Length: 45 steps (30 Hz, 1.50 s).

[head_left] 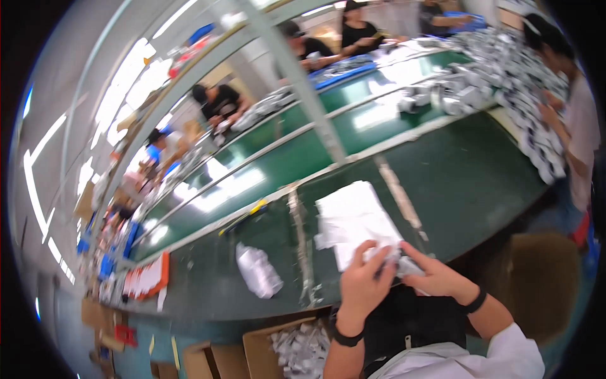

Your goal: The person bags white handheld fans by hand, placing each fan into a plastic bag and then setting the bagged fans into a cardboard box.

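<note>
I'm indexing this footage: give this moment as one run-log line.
left hand: holding pale item | right hand: holding same item | white sheets: on green bench | plastic-wrapped bundle: left of sheets

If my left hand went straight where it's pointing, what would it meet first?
Probably the white pile just ahead of your left hand; whether they already touch is hard to tell.

Bright ceiling lights (131,72) shine over a green worktable (467,183), pale post (295,82) and blue-green floor (211,330).
</note>
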{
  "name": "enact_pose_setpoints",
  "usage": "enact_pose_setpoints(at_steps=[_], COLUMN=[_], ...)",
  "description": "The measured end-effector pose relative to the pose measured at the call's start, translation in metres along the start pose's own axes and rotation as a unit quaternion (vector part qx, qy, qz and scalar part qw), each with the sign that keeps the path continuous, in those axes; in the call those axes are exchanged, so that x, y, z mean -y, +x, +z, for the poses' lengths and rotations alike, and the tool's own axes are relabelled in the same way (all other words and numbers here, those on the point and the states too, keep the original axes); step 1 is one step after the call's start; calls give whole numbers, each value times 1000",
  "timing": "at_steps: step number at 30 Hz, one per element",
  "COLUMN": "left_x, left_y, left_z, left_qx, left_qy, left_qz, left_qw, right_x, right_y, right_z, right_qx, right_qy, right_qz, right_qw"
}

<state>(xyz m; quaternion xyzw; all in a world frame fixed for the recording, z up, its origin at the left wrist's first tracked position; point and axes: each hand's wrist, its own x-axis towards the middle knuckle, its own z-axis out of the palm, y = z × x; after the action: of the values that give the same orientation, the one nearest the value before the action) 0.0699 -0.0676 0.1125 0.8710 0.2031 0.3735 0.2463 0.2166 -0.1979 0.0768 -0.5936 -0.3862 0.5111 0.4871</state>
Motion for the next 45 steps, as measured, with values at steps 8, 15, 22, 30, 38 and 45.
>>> enact_pose_setpoints(at_steps=[8, 15, 22, 30, 38, 45], left_x=[2, 13, 17, 32, 17, 25], left_y=[1, -3, -3, -6, -1, 0], left_z=[-19, -22, -24, -15, -15, -10], left_qx=[89, 130, 145, 104, 48, -20], left_qy=[-113, -149, -231, -290, -187, -131], left_qz=[20, 23, -18, -19, -14, 30], left_qw=[989, 980, 962, 951, 981, 991], right_x=[8, 6, 10, 8, 15, 10], right_y=[-2, 14, 12, 6, 8, 22], right_z=[-9, -2, 10, 21, 43, 38], right_qx=[68, 94, 73, 63, -27, 8], right_qy=[87, 94, 126, 139, 207, 247], right_qz=[-9, 24, 16, -1, -32, 13], right_qw=[994, 991, 989, 988, 978, 969])
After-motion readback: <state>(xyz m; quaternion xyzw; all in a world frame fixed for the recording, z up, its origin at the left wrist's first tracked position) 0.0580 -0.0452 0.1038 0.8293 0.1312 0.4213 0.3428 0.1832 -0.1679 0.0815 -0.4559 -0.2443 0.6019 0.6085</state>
